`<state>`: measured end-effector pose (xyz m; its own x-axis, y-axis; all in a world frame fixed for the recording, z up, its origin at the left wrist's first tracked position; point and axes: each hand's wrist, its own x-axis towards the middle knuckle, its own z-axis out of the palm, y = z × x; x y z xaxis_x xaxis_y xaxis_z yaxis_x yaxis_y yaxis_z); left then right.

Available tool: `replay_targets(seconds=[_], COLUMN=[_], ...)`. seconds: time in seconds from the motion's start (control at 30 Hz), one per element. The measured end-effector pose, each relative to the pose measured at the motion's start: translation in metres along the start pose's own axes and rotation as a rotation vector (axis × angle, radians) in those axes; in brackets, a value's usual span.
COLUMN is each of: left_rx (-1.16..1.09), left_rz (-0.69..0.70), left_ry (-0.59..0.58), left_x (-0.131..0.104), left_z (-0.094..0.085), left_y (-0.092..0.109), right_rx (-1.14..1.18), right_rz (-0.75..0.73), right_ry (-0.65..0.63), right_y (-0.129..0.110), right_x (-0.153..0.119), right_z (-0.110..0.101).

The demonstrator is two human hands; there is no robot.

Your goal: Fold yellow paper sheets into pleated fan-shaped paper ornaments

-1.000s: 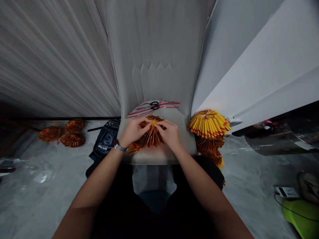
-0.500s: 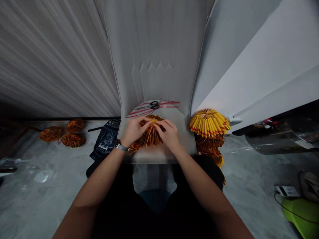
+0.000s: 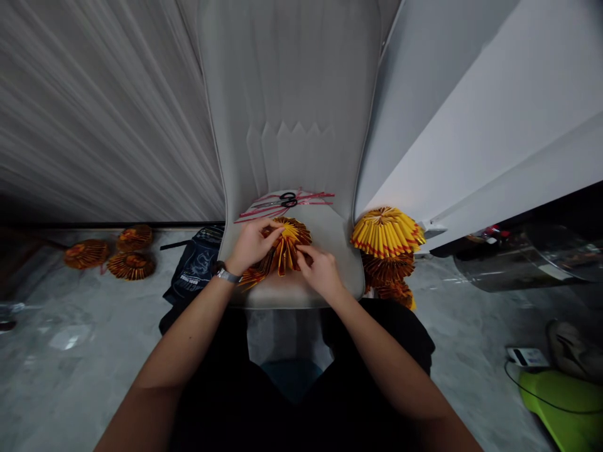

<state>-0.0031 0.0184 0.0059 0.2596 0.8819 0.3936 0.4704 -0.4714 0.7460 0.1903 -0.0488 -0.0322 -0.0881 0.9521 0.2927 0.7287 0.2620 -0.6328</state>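
Gold pleated paper fan (image 3: 281, 256) lies on grey chair seat (image 3: 335, 235). L hand (image 3: 252, 243), at its 9 o'clock, pinches folds nr hub, fingers almost closed; R hand (image 3: 322, 271), approx 4 o'clock, pinches edge pleat. Scissors (image 3: 282, 202) at 12.

Left hand (image 3: 250, 243) and right hand (image 3: 321, 271) both curl inward.

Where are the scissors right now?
In the head view, the scissors lie slightly left of and above the picture's middle, among pink strips toward the back of the chair seat, beyond the pleated paper piece.
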Motion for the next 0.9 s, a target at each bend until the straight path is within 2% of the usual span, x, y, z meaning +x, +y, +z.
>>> replay_targets(seconds=[0.13,0.3,0.47,0.67,0.9], left_rx=[0.042,0.073,0.081,0.074,0.133], left_rz=[0.050,0.070,0.085,0.086,0.090], left_ry=[-0.012,-0.005,-0.022,-0.020,-0.022], left_x=[0.000,0.001,-0.001,-0.002,-0.003], left_z=[0.000,-0.002,-0.001,-0.001,-0.005], left_y=[0.002,0.006,0.003,0.001,0.012], right_rx=[-0.037,0.052,0.145,0.127,0.108], right_rz=[0.010,-0.050,-0.105,-0.109,-0.079], right_ry=[-0.001,0.096,0.184,0.161,0.158], right_y=[0.004,0.005,0.005,0.003,0.001], right_x=[0.005,0.012,0.020,0.030,0.036], right_z=[-0.001,-0.002,0.006,0.010,0.009])
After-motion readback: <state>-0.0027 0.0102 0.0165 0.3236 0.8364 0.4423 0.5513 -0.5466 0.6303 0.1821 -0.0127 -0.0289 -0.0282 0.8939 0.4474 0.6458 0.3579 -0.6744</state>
